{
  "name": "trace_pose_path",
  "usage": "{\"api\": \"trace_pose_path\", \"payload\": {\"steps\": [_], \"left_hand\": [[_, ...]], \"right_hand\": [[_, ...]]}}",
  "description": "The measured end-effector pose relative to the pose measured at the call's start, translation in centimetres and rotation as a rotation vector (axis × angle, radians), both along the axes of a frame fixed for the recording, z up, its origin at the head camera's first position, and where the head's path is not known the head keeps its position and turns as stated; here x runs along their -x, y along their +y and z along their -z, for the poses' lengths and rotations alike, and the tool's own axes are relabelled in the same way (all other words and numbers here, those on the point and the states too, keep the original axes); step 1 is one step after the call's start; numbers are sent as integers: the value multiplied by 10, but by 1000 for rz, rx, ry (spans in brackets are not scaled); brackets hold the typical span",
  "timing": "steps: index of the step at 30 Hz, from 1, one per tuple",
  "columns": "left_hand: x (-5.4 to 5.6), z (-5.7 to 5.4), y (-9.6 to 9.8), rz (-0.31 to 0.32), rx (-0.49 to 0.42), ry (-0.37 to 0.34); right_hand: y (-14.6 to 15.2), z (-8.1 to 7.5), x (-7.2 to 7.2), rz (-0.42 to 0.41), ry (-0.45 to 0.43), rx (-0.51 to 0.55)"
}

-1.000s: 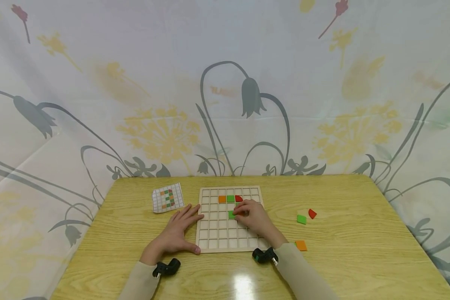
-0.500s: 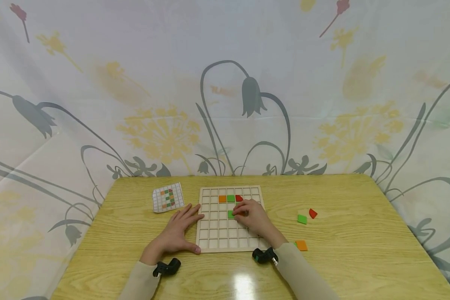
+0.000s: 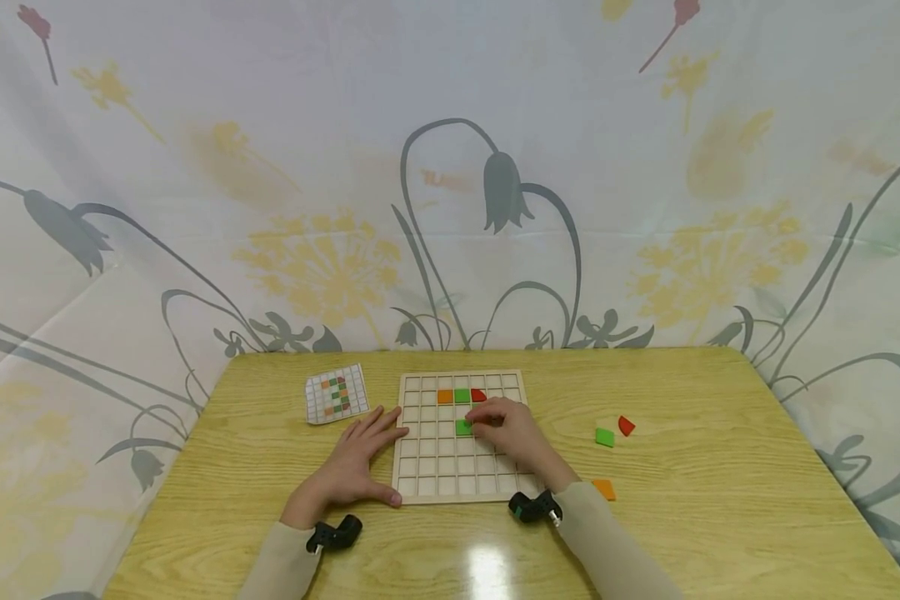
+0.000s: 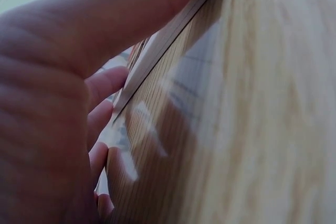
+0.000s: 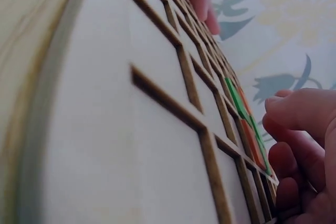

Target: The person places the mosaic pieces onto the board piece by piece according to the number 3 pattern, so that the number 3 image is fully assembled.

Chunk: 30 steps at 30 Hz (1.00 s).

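A person's two hands work at a pale gridded board [image 3: 427,467] lying near the far edge of a wood-grain table [image 3: 690,525]. The left hand [image 3: 351,460] is spread flat, its fingertips touching the board's left edge and its thumb at the near left corner. The right hand [image 3: 516,435] is over the board's right half, fingers loosely curled and holding nothing—their tips sit just above and beside a green tile [image 3: 462,427] set near the board's middle, between the two hands.

Towards the board's far edge, a row holds an orange tile [image 3: 446,397], a second green tile [image 3: 462,396] and a red rounded tile [image 3: 478,395], left to right. A pattern card [image 3: 337,394] lies left of the board, near the table's far left corner. Towards the table's right edge—well apart from the left hand—lie three loose tiles [image 3: 605,437]: green, red and orange.
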<state>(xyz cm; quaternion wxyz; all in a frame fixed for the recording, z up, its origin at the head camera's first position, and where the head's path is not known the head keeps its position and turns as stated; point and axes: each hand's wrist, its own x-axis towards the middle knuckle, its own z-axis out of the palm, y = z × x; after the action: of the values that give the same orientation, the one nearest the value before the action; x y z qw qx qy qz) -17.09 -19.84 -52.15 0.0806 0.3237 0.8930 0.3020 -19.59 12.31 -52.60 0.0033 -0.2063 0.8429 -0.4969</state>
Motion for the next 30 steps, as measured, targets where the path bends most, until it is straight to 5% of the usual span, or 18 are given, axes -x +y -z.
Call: {"api": "trace_pose_path", "payload": {"steps": [7,14,30], "left_hand": [[0,2,0,17,-3,45],[0,0,1,13,2,37],[-1,-1,2,-5,22,20]], "right_hand": [[11,-3,-1,-15,-40,83],[27,-14,-4,37,-95,45],[79,-25,-11,171,19,12]]}}
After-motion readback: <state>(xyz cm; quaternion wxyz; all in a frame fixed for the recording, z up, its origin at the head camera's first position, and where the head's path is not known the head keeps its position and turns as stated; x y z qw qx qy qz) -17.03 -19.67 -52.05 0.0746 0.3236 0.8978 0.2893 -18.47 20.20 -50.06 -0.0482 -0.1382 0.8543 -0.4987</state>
